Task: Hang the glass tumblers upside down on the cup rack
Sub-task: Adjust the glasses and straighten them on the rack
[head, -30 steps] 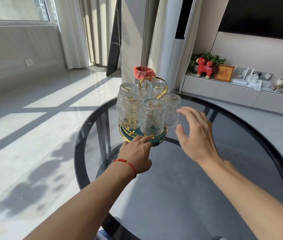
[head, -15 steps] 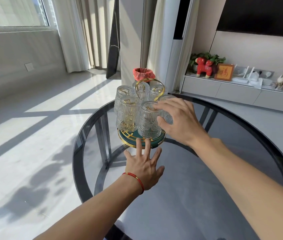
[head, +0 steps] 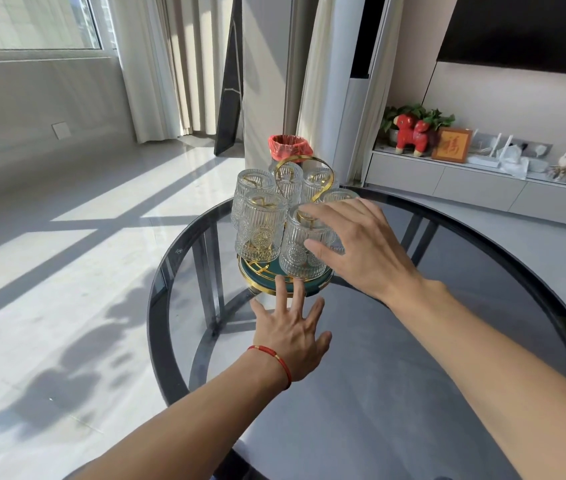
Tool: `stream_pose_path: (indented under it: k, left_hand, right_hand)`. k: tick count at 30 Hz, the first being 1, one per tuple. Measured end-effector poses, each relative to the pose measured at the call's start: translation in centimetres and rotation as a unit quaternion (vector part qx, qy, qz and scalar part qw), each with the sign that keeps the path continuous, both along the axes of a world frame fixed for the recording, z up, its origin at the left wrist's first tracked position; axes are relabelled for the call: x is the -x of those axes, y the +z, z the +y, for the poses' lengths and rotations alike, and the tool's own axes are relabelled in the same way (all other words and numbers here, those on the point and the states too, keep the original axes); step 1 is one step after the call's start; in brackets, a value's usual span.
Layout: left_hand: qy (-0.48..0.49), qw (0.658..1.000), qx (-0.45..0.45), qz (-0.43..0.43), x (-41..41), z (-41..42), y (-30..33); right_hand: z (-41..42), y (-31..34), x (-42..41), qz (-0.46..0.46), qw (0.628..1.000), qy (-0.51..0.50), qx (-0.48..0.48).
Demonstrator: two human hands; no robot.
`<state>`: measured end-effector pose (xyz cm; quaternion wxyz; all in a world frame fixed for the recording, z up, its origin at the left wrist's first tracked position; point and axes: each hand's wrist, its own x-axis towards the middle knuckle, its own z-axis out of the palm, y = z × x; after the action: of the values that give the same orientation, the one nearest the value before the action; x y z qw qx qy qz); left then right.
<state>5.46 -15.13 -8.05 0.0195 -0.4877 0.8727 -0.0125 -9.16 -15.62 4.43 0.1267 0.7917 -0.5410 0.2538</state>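
Note:
Several ribbed glass tumblers (head: 260, 230) hang upside down on a cup rack with a gold loop handle (head: 324, 168) and a green, gold-rimmed base (head: 257, 273). The rack stands at the far side of a round dark glass table (head: 157, 306). My right hand (head: 361, 247) lies over the front tumbler (head: 297, 252), thumb on its side and index finger across its upturned bottom. It also hides most of the tumbler behind. My left hand (head: 292, 330), with a red string on the wrist, is flat and spread just in front of the base, fingertips at its rim.
A bin with a red liner (head: 286, 147) stands on the floor behind the rack. At the right, a low wall shelf (head: 482, 181) carries a red figurine (head: 409, 133), a framed picture and small items. Sunlit floor lies to the left of the table.
My left hand let go of the rack's base and drew back with fingers spread. My right hand came in from the right and settled onto the front tumbler.

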Motion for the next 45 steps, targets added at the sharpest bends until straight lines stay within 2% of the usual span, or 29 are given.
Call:
stream_pose_path:
  k: [15,24,28,32,36,45]
  left_hand:
    - [-0.002,1.000,0.000,0.004,0.1,0.0,0.1]
    - [-0.005,0.999,0.030,0.030,-0.2,-0.3,-0.1]
    - [-0.006,0.999,0.040,0.032,-0.2,-0.4,-0.2]
    - [-0.006,0.998,0.043,0.034,-0.2,-0.6,-0.1]
    - [-0.006,0.999,0.036,0.031,-0.2,-0.6,-0.1]
    - [-0.004,0.999,0.037,0.026,-0.3,-0.4,0.2]
  right_hand:
    - [0.8,-0.3,0.4,0.035,0.999,0.004,-0.015]
    - [1.0,-0.2,1.2,0.012,1.000,0.016,-0.004]
    - [0.3,0.2,2.4,-0.029,0.999,-0.037,0.021]
    - [-1.0,0.6,3.2,-0.004,0.992,-0.122,-0.041]
    - [-1.7,0.6,3.4,0.021,0.989,-0.117,-0.088]
    - [-1.2,0.1,4.5,0.008,0.986,-0.124,-0.111]
